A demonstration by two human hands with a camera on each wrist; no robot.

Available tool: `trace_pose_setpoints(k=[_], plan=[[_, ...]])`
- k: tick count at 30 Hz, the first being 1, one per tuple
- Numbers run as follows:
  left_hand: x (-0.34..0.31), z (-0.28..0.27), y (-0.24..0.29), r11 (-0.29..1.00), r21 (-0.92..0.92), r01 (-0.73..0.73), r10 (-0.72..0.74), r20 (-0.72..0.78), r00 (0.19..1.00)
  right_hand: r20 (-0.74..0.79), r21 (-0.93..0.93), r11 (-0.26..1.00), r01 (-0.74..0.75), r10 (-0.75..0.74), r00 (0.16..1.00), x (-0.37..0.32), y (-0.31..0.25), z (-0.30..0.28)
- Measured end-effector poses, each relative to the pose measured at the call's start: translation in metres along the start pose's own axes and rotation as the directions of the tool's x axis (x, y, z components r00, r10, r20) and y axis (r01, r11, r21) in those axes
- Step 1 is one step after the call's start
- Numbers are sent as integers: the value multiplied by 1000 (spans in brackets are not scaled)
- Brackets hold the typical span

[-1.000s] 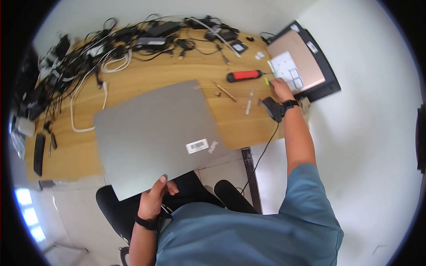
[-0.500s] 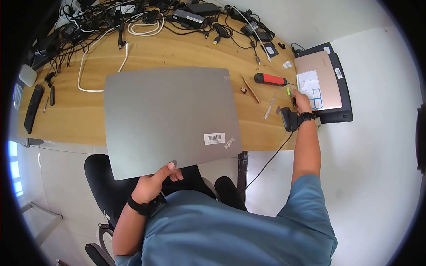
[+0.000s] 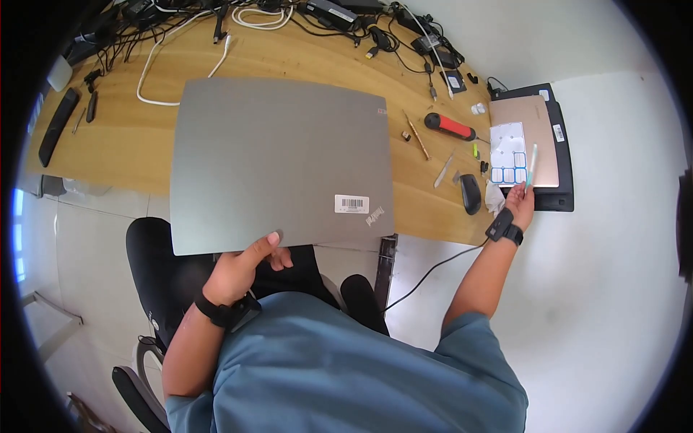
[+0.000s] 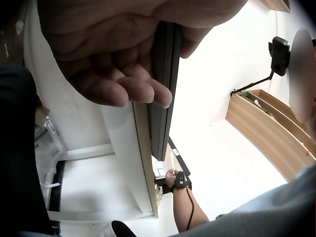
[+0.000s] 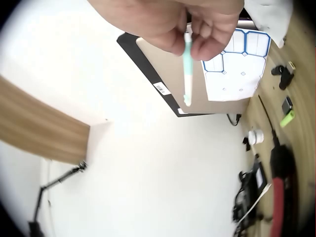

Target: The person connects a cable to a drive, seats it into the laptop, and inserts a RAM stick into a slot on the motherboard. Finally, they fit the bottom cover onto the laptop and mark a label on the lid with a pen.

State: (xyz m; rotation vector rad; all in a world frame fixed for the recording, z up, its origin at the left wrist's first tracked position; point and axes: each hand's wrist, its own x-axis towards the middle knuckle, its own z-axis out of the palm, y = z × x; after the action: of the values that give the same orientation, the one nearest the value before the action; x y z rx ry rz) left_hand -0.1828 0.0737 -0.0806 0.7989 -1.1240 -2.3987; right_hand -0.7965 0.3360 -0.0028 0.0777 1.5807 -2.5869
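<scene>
A grey ThinkPad laptop [image 3: 274,159], lid closed, with a barcode sticker, overlaps the desk's front edge in the head view. My left hand [image 3: 244,273] grips its near edge, thumb on the lid and fingers below. In the left wrist view the laptop [image 4: 165,98] shows edge-on between thumb and fingers. My right hand [image 3: 521,202] pinches a white and mint-green pen [image 5: 188,74] between thumb and fingers. Behind the pen, a sheet of blue-framed labels [image 3: 507,144] lies on a rose-gold laptop [image 3: 546,148], which rests on a black laptop [image 3: 564,162].
A black mouse [image 3: 471,193], red-handled screwdriver [image 3: 451,125], white tweezer-like tool [image 3: 443,173] and brown pen-like stick [image 3: 416,136] lie right of the ThinkPad. Chargers and tangled cables [image 3: 382,36] line the back. A black bar [image 3: 58,128] lies far left. The wall [image 3: 613,216] borders the right side.
My right hand has picked up the pen from the label sheet's left edge and moved right and toward me, uncovering the mouse. The left hand keeps its grip on the ThinkPad.
</scene>
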Motion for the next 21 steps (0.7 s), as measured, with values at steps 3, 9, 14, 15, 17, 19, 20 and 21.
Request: trace_pose_setpoints(k=[3,9,14,15,17,19,20,21], plan=[[-2,4,4,999,33,-2,2,6,1000,75,213,976,34,-51,996,-76,3,22],[-4,10,3,1000,-25,13,-15,-70,997,663,182,893,-412,198,722,-214,46,80],[-5,10,1,999,-5,32,-32,-63,997,787,-137,945,-298,286,546,-284,101,110],[-5,11,0,1000,-5,25,-25,-72,997,813,-185,961,-206,267,518,-290,113,113],[-6,9,-1,999,6,38,-37,-75,997,804,-326,942,-74,318,502,-303,118,127],[-6,8,-2,999,13,50,-49,-80,996,789,-456,888,63,371,490,-308,125,130],[-6,8,-2,999,18,43,-41,-81,996,833,-425,897,123,334,441,-307,133,128],[-5,8,-2,999,23,36,-34,-82,996,872,-390,903,182,299,387,-306,140,125]])
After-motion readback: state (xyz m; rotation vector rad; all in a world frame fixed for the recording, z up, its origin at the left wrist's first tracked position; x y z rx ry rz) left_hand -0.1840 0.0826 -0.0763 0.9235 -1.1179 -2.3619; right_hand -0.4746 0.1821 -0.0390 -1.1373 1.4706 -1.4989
